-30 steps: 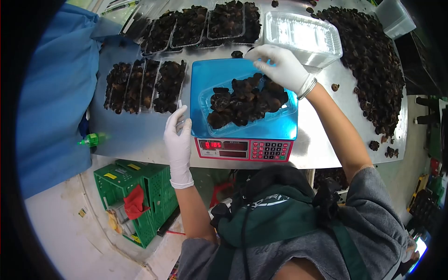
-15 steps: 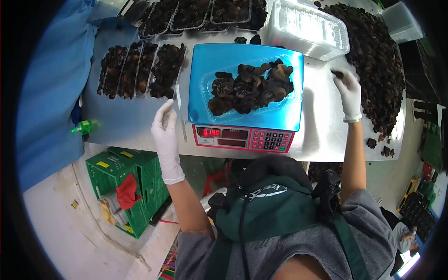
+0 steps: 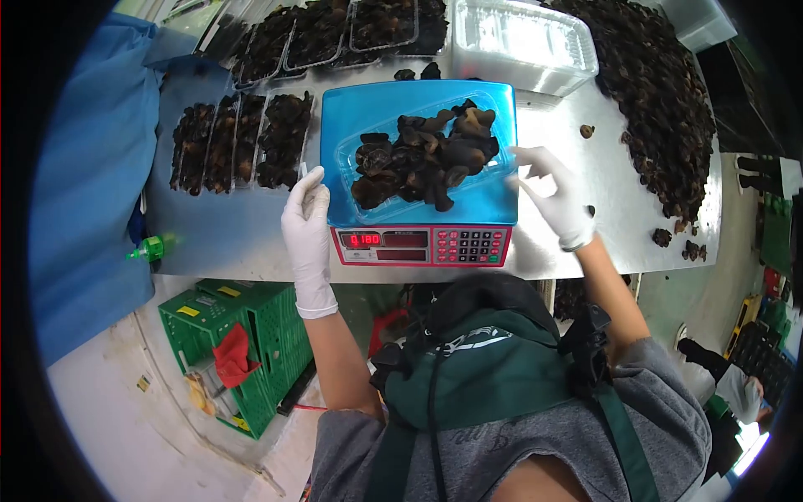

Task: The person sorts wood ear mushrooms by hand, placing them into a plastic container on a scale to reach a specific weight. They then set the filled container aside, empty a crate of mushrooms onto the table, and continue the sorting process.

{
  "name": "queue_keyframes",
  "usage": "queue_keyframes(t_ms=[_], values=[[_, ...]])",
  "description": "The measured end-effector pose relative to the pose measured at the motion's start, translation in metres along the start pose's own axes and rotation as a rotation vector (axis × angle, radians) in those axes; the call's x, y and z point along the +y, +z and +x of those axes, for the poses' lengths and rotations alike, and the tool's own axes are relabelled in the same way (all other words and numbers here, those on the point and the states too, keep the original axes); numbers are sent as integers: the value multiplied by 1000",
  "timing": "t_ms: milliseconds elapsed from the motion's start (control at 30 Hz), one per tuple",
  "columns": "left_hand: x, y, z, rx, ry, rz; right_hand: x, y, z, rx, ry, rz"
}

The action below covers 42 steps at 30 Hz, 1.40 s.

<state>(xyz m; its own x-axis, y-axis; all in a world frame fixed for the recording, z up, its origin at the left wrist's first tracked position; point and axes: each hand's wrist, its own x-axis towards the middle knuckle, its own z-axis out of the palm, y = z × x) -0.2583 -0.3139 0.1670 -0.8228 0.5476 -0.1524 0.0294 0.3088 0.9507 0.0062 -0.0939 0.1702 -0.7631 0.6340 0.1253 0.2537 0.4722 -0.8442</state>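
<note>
A clear plastic tray (image 3: 345, 159) of dark brown wood ear mushrooms (image 3: 427, 155) sits on the blue platform of a digital scale (image 3: 335, 113), whose red display (image 3: 364, 240) reads 0.180. At the scale's right edge is my white-gloved right hand (image 3: 552, 197), slightly blurred, fingers apart and pointing at the tray, nothing in them. My gloved left hand (image 3: 309, 226) hovers by the scale's left edge, fingers loosely bent and holding nothing visible. A small white strip (image 3: 304, 170) shows beside its fingertips. One loose mushroom piece (image 3: 587, 131) lies right of the scale.
Filled trays (image 3: 280, 138) stand left of the scale, with more filled trays (image 3: 314, 38) behind. Stacked clear trays (image 3: 527, 50) stand at the back. A large mushroom heap (image 3: 669, 125) covers the table's right side. Green crates (image 3: 238, 351) stand below on the left.
My right hand has let go of a dark mushroom piece, now on the table, and moved left to the scale. The reading went from 0.190 to 0.180. The view shifted slightly.
</note>
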Motion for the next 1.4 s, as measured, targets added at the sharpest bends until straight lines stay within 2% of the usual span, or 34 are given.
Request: queue_keyframes(t_ms=[33, 67, 133, 200, 400, 500, 600, 667, 733, 800, 867, 900, 1000, 1167, 1300, 1400], values=[[1, 2, -1, 4, 4, -4, -13, 15, 1, -62, -36, 45], [1, 3, -2, 9, 7, -8, -16, 31, 5, -63, -208, -142], [2, 3, -4, 9, 16, 5, -31, 50, 11, -112, -256, -432], [2, 2, -9, 17, 7, 13, -25, 62, 18, -108, -325, -502], [-11, -1, -20, 53, -30, -6, -21, 68, 16, -103, -336, -535], [-16, 0, -24, 81, -52, -18, -25, 66, 17, -105, -337, -356], [-17, -2, -34, 143, -36, -43, -15, 47, 3, 89, -160, -51], [-19, -11, -43, 200, -15, -65, 28, 25, -19, 342, -30, 62], [-22, -22, -50, 275, -34, -71, 72, -2, -44, 539, 148, -49], [-25, -33, -51, 317, -35, -47, 118, -31, -68, 498, 412, -336], [-29, -39, -50, 324, -25, 0, 170, -48, -90, 294, 438, -722], [-29, -39, -51, 323, -22, -3, 185, -55, -101, 297, 559, -636], [-28, -40, -48, 316, -12, -11, 160, -45, -100, 425, 478, -410], [-27, -35, -45, 299, 2, -40, 137, -31, -95, 467, 214, -564], [-23, -33, -40, 265, -10, -30, 127, -38, -80, 696, 185, -475], [-25, -26, -27, 211, 5, -31, 110, -45, -62, 594, 306, -270]])
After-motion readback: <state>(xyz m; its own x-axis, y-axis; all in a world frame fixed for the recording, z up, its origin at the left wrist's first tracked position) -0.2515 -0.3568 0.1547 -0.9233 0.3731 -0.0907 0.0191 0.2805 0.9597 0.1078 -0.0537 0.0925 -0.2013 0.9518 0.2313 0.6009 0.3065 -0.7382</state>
